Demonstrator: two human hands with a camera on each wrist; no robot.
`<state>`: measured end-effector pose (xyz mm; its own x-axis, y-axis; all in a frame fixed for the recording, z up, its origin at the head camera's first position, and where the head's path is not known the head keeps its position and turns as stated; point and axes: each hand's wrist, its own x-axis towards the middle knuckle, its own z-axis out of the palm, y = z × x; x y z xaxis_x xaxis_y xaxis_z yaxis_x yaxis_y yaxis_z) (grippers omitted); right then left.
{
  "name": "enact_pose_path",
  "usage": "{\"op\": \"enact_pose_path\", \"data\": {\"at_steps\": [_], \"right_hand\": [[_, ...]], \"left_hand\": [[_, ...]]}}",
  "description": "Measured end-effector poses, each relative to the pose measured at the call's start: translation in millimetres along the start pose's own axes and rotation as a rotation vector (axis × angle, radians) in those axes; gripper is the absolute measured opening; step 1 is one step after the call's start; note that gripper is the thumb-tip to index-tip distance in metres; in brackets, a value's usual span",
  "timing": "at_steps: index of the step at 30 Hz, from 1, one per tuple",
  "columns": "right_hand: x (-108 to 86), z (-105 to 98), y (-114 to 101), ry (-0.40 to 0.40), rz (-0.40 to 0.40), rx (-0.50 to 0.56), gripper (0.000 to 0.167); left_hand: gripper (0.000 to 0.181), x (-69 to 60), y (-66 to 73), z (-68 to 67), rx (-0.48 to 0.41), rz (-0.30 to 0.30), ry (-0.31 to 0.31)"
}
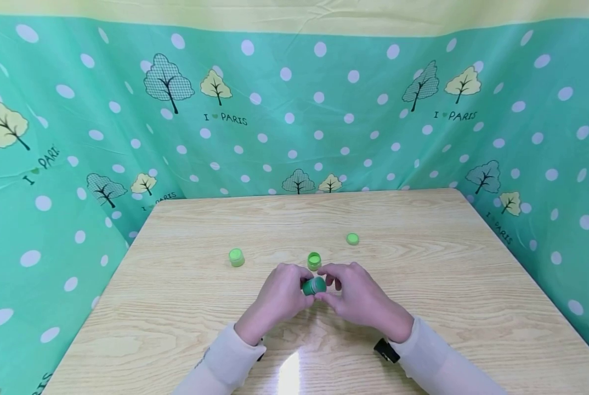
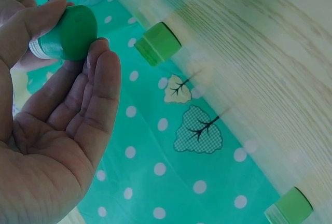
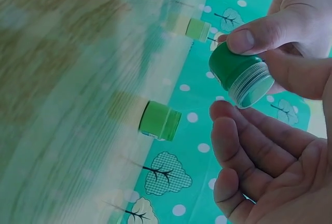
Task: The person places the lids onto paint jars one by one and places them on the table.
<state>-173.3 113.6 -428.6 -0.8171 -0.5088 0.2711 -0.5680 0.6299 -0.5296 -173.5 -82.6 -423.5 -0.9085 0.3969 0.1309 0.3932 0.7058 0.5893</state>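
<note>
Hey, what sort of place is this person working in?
Probably a small indoor workspace: a wooden table, a polka-dot curtain hung behind it, and a little green jar in the person's left hand.

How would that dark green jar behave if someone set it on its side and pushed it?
The jar would likely roll, its sides being round. Its smooth, shiny surface could feel slippery, and its crisp, undented wall looks stiff.

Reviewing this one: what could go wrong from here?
The dark green jar is held above the table, so it might slip from the left hand and fall. The nearest green jar stands just beyond the fingers, so the right hand may bump it.
</note>
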Motion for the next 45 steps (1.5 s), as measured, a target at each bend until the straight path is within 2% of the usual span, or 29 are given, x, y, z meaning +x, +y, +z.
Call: {"op": "enact_pose_path", "data": {"at_steps": [3, 8, 24, 35, 45], "right_hand": [[-0.1, -0.5, 0.1, 0.004, -0.033, 0.023, 0.047], [0.3, -0.3, -0.7, 0.012, -0.072, 0.024, 0.041], [-0.4, 0.6, -3.1, 0.013, -0.015, 0.001, 0.033], [-0.1, 3.6, 0.5, 0.028, -0.043, 0.033, 0.023], [-1.2, 3.0, 0.8, 0.047, -0.070, 0.009, 0.025]], "left_hand": [[0.015, -0.5, 0.1, -0.4, 0.002, 0.014, 0.005], [0.015, -1.0, -0.1, -0.3, 0.011, 0.030, 0.019], [0.015, -1.1, 0.1, -0.9, 0.006, 0.010, 0.014], [0.013, -0.8, -0.8, 0.1, 0.007, 0.037, 0.014], [0.013, -0.7, -0.6, -0.6, -0.003, 0.032, 0.008]]}}
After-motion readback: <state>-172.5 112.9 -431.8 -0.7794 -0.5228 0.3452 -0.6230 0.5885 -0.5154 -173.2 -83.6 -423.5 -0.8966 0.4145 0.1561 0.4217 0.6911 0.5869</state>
